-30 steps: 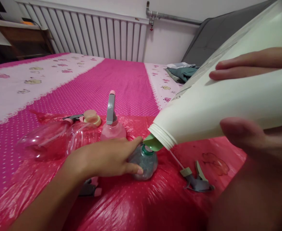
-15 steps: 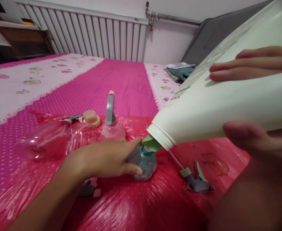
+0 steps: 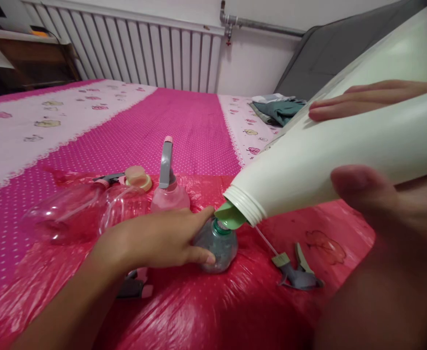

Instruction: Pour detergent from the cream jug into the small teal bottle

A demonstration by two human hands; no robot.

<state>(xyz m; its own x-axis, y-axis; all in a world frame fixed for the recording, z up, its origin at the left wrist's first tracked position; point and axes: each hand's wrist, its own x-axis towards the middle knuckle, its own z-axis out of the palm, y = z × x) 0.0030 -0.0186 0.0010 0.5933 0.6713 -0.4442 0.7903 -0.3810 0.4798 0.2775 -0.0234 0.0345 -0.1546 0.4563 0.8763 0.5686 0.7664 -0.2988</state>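
My left hand [image 3: 169, 238] is closed around a small clear greenish bottle [image 3: 221, 250] that stands on red plastic sheeting [image 3: 184, 311]. In my right hand [image 3: 384, 146] is a large white jug [image 3: 293, 175], tilted with its threaded neck down to the left. The jug's green spout [image 3: 231, 216] meets the small bottle's green-rimmed mouth. Whether liquid is flowing I cannot make out. Right of the small bottle lies a grey spray head [image 3: 297, 276] with a pale yellow-green collar and a thin tube. Just behind my left hand stands a pink spray bottle [image 3: 170, 195] with a grey trigger head.
Clear pink bottles [image 3: 67, 209] lie on their sides at the left, beside a pale yellow cap [image 3: 139, 179]. Another grey and pink spray head [image 3: 135, 287] is partly hidden by my left forearm. Folded clothes [image 3: 281, 109] rest on the bed [image 3: 187, 121] near the grey headboard [image 3: 330, 48].
The white jug has tipped slightly, its body lower on the right, and my right thumb has shifted a little up and left. My left hand and the small bottle have barely moved.
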